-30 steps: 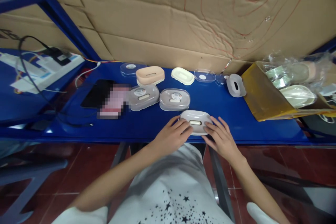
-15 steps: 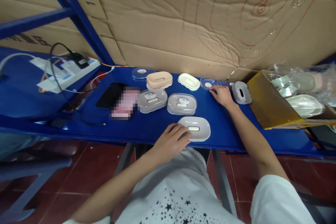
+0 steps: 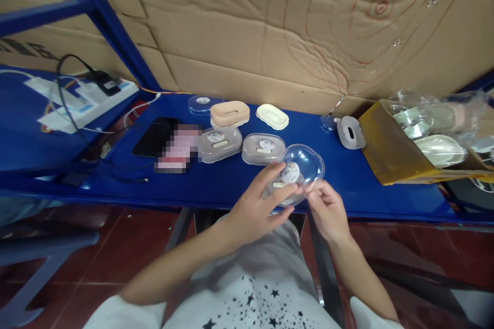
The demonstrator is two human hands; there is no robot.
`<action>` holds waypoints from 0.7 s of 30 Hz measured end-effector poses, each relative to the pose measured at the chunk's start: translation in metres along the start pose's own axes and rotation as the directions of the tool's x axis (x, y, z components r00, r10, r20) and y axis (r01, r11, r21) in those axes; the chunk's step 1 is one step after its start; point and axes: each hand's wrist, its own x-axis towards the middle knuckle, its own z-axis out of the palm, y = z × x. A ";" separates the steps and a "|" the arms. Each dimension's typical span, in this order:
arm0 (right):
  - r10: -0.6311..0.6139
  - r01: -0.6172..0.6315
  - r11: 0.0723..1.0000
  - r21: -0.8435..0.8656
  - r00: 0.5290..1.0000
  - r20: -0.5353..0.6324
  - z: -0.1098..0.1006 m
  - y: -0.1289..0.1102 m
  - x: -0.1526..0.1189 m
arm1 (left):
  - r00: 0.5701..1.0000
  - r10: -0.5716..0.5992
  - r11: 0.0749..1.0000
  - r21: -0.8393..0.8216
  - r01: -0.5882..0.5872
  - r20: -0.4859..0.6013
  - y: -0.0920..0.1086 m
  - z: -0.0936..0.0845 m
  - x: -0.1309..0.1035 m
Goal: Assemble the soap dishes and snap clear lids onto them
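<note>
My right hand (image 3: 328, 208) pinches the near right edge of a clear oval lid (image 3: 309, 159), which bears a round sticker. The lid is held tilted over a pale grey oval plastic dish (image 3: 275, 196) with a cream slot piece, and partly covers it. My left hand (image 3: 257, 205) has its fingers spread at the left side of the dish and lid. Its fingertips touch the lid. Just behind stand two lidded grey oval boxes, one to the left (image 3: 221, 145) and one nearer the lid (image 3: 263, 149).
Along the back are a peach oval box (image 3: 230, 113), a cream oval tray (image 3: 272, 116), another clear lid (image 3: 200, 104) and a grey slotted piece (image 3: 351, 132). A cardboard box (image 3: 389, 151) of wrapped parts stands right. Left are a dark phone-like slab (image 3: 154, 136) and a power strip (image 3: 92, 108).
My right hand has brought a clear lid from the back of the table to above the grey dish. My left hand has spread its fingers and reached further over the dish.
</note>
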 end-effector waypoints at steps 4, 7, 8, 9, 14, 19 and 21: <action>-0.256 0.198 0.847 -0.494 0.965 -0.052 -0.028 0.013 0.012 | 0.988 -0.027 0.998 -0.058 0.036 0.149 -0.016 -0.022 0.000; -0.330 0.320 0.691 -0.648 0.937 0.111 -0.042 0.018 0.023 | 0.948 0.010 0.995 -0.097 0.022 0.317 -0.033 -0.028 0.002; -0.299 0.357 0.655 -0.666 0.932 0.205 -0.045 0.020 0.025 | 0.930 0.029 0.994 -0.112 0.013 0.366 -0.038 -0.027 0.003; -0.255 0.388 0.629 -0.674 0.922 0.293 -0.046 0.021 0.026 | 0.913 0.046 0.992 -0.124 0.005 0.405 -0.043 -0.025 0.004; -0.247 0.468 0.578 -0.668 0.881 0.404 -0.045 0.032 0.019 | 0.898 0.053 0.996 -0.085 -0.017 0.437 -0.055 -0.015 0.002; -0.319 0.523 0.482 -0.703 0.852 0.416 -0.046 0.040 0.012 | 0.911 0.025 0.999 -0.036 -0.012 0.411 -0.051 -0.016 -0.009; -0.328 0.537 0.447 -0.716 0.843 0.427 -0.048 0.041 0.011 | 0.914 0.032 0.999 -0.003 -0.034 0.403 -0.050 -0.015 -0.015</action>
